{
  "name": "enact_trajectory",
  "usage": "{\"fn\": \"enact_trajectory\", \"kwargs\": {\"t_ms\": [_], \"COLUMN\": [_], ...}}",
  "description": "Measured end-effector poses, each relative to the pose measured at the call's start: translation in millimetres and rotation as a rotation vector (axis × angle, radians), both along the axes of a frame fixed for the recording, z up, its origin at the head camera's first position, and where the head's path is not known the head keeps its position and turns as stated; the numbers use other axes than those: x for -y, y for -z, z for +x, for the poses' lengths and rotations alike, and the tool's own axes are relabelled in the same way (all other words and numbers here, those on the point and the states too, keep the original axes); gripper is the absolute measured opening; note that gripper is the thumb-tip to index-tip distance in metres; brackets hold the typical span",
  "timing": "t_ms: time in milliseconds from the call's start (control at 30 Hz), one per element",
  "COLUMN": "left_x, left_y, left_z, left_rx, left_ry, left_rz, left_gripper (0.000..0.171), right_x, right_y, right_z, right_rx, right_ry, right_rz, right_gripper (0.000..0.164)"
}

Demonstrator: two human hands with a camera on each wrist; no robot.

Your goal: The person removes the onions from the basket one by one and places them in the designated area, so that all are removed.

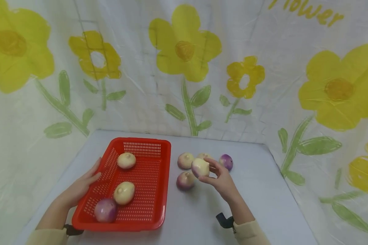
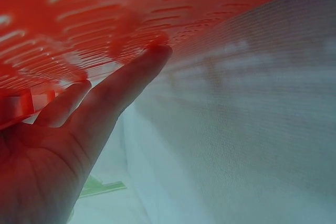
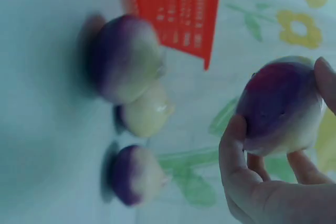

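My right hand [image 1: 222, 180] holds a purple-and-cream turnip [image 1: 200, 167] above the table, thumb and fingertips around its sides. In the right wrist view, the purple face of this turnip [image 3: 283, 107] shows between the fingers. My left hand [image 1: 81, 186] rests against the outer left side of a red plastic basket [image 1: 166, 190], its fingers extended. The left wrist view shows a finger [image 2: 123, 85] straight along the slotted wall. Inside the basket lie two cream turnips [image 1: 126, 160] and a purple one [image 1: 105, 210].
Several turnips sit on the pale table [image 1: 257, 190] right of the basket: a pinkish one [image 1: 185, 160], a purple-based one [image 1: 185, 181], a partly hidden cream one [image 1: 204, 156] and a purple one [image 1: 226, 162]. Behind hangs a flower-printed curtain [image 1: 135, 102].
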State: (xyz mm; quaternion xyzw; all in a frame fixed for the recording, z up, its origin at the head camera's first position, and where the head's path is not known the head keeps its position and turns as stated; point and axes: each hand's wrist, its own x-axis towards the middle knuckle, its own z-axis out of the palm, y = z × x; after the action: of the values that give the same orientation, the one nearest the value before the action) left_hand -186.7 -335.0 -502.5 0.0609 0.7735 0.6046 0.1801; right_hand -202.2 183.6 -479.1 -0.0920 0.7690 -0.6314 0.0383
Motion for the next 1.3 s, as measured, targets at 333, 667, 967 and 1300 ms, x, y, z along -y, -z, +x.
{"fn": "enact_trajectory", "kwargs": {"t_ms": [333, 667, 967, 1300], "left_x": [-2, 5, 2, 1], "left_y": [0.0, -2.8, -2.4, -0.4], "left_z": [-1.7, 2.6, 1.0, -0.8], "left_rx": [0.017, 0.025, 0.030, 0.029], "left_ry": [-0.007, -0.023, -0.011, 0.008], "left_rz": [-0.006, -0.028, 0.006, 0.039], "left_gripper": [0.067, 0.068, 0.067, 0.067], "right_x": [-16, -8, -11, -17], "right_y": [48.4, 77.0, 76.6, 71.3], "right_z": [-7.1, -13.1, -10.3, -6.1], "right_rx": [0.011, 0.076, 0.093, 0.094], "right_ry": [0.215, 0.218, 0.218, 0.247], "right_rz": [0.189, 0.282, 0.266, 0.278], "right_gripper": [0.075, 0.077, 0.083, 0.088]}}
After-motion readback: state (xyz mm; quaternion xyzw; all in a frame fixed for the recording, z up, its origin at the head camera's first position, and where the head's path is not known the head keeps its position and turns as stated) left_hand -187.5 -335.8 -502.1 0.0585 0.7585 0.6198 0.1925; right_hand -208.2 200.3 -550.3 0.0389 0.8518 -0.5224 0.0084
